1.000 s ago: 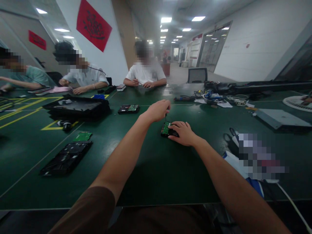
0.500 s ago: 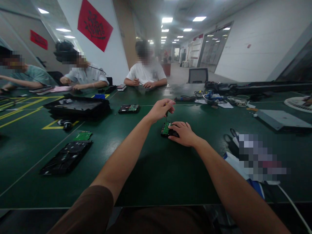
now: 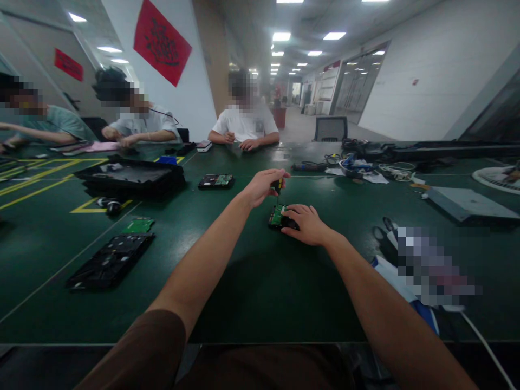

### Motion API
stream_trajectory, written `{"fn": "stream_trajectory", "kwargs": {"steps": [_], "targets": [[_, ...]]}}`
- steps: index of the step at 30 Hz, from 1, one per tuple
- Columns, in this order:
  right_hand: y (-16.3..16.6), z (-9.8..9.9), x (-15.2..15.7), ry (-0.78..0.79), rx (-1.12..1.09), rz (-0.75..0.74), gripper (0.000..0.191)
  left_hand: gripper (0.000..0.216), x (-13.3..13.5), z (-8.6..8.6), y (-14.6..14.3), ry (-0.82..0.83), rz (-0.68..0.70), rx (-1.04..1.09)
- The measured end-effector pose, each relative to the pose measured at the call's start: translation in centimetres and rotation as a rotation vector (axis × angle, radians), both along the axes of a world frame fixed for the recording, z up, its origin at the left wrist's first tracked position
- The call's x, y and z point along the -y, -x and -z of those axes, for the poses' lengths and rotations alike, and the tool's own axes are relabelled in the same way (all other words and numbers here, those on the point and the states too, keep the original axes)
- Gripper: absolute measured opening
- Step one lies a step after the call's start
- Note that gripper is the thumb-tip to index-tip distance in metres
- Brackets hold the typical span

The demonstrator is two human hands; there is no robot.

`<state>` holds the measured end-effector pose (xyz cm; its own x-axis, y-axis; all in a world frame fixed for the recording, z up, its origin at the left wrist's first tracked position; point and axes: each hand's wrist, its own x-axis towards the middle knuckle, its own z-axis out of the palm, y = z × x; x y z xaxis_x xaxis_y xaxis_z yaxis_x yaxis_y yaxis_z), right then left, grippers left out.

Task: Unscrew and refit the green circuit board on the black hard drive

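My left hand [image 3: 266,186] grips a screwdriver [image 3: 278,187] by its dark and yellow handle, shaft pointing down. Its tip meets the green circuit board on a hard drive [image 3: 276,217], though the exact contact spot is too small to make out. From the right, my right hand [image 3: 307,223] rests over that drive, fingers wrapped on its edge and pressing it to the table. Part of the drive is hidden beneath those fingers. Farther off lies another hard drive [image 3: 216,181] with a green board showing.
Left of me lie several dark drives [image 3: 111,261] beside a loose green circuit board [image 3: 140,224]. Beyond them is a black tray [image 3: 130,176]. A grey metal box [image 3: 471,203] and tangled cables [image 3: 357,163] are on the right. Several people sit across the table [image 3: 260,303].
My left hand has shifted its grip around the screwdriver, so more of the handle shows. My right hand stays on the hard drive. The view has tilted slightly.
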<state>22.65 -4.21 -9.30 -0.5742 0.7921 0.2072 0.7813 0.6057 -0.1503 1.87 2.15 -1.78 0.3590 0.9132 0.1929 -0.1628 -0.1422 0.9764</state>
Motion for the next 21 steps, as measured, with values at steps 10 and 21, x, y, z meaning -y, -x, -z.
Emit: {"fn": "stream_trajectory", "kwargs": {"steps": [10, 21], "targets": [[-0.1, 0.1, -0.1, -0.011, -0.013, -0.008, 0.058, 0.018, 0.3, -0.8, 0.3, 0.080, -0.085, 0.010], [0.0, 0.1, 0.0, -0.020, -0.026, 0.001, 0.054, 0.017, 0.8, -0.9, 0.0, 0.177, -0.067, 0.109]]}}
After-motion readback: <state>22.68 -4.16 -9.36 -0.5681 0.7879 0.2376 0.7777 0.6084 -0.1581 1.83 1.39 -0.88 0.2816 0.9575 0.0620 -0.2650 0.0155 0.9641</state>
